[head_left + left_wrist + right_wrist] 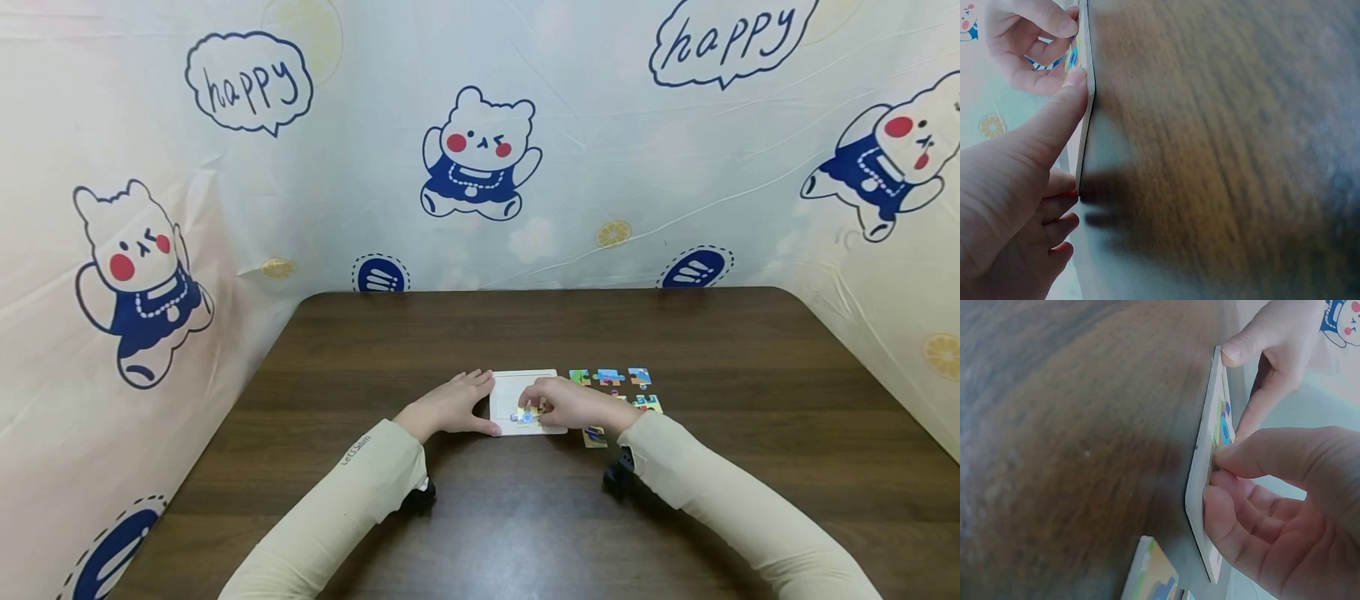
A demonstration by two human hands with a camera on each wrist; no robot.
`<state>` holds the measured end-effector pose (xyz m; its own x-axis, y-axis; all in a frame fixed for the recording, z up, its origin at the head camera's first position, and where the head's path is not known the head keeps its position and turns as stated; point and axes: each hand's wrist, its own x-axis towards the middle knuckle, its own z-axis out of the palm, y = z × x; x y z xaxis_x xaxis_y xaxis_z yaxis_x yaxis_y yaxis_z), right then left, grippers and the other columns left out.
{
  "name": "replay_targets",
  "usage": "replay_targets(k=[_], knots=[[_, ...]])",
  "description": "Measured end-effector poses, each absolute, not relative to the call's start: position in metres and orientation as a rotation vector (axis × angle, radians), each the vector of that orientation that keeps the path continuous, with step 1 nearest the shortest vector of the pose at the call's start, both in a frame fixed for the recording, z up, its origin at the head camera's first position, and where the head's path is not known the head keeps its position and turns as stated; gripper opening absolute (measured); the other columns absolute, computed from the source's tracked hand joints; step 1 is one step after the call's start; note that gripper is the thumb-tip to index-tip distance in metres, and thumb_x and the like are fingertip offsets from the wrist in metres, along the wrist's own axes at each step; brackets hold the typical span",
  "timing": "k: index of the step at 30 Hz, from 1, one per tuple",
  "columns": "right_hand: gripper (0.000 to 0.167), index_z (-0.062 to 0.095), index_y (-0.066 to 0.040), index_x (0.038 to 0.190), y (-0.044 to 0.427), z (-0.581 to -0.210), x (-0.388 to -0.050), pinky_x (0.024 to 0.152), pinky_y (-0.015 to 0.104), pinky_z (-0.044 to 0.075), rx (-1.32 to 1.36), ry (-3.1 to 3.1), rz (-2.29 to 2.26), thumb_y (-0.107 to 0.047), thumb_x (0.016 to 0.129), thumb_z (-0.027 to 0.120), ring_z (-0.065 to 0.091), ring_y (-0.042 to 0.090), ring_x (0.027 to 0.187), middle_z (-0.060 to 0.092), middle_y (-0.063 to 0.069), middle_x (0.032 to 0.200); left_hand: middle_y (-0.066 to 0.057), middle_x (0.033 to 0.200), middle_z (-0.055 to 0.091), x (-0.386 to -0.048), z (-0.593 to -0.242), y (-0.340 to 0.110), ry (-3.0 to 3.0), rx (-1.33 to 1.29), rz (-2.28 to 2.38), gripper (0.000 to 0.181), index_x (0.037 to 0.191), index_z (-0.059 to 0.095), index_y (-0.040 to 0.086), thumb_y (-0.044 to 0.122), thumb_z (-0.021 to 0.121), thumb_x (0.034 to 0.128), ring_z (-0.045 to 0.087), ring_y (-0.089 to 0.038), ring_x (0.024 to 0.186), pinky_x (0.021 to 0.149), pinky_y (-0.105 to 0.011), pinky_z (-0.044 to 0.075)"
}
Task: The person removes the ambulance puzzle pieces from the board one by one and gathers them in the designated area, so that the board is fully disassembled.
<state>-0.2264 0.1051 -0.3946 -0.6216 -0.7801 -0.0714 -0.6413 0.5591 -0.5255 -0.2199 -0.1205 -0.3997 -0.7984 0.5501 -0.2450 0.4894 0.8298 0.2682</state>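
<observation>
A white puzzle tray (525, 379) lies flat on the table, seen nearly edge-on in both wrist views. My left hand (455, 404) rests at the tray's left side with fingers and thumb fairly straight; the thumb touches the front left corner. Over the tray's right part, my right hand (566, 404) has its thumb and fingers curled together at a puzzle piece (542, 406), mostly hidden by the fingertips. Just left of them, a puzzle piece with a blue circle (527, 416) lies in the tray, also visible in the right wrist view (1225, 431).
Several loose puzzle pieces (609, 377) lie right of the tray, some partly behind my right hand and sleeve. One loose piece (1155, 575) shows near the tray in the right wrist view. A printed cloth (480, 250) hangs behind the brown table (420, 333).
</observation>
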Motion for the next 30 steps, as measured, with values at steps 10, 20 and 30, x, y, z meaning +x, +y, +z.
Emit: replay_targets(k=[10,20,30], knots=[[0.027,0.064,-0.004,0.106,0.1029,-0.3969,-0.2267,0.069,0.029,0.047,-1.156,2.551,-0.623,0.004,0.081,0.062,0.053,0.014,0.077,0.06,0.004,0.095,-0.01,0.149,0.023,-0.2211,-0.4009,-0.1206,2.7,0.781,0.269,0.09,0.143,0.029,0.002,0.055,0.063,0.0788,0.016,-0.026,0.137,0.109,-0.037,0.013],[0.027,0.065,0.001,0.106,0.1023,-0.3954,-0.2251,0.066,0.026,0.047,-1.225,2.591,-0.622,0.003,0.079,0.063,0.054,0.013,0.074,0.063,0.007,0.093,-0.01,0.149,0.023,-0.2214,-0.4004,-0.1205,2.698,0.781,0.265,0.09,0.143,0.029,0.002,0.056,0.063,0.0789,0.016,-0.026,0.137,0.109,-0.038,0.013],[0.019,0.068,-0.001,0.099,0.1071,-0.3922,-0.2247,0.063,0.022,0.049,-1.152,2.581,-0.688,-0.001,0.081,0.065,0.057,0.009,0.072,0.065,0.006,0.096,-0.01,0.149,0.022,-0.2205,-0.3996,-0.1201,2.691,0.766,0.254,0.091,0.144,0.028,0.003,0.057,0.062,0.0786,0.015,-0.025,0.137,0.109,-0.037,0.012]])
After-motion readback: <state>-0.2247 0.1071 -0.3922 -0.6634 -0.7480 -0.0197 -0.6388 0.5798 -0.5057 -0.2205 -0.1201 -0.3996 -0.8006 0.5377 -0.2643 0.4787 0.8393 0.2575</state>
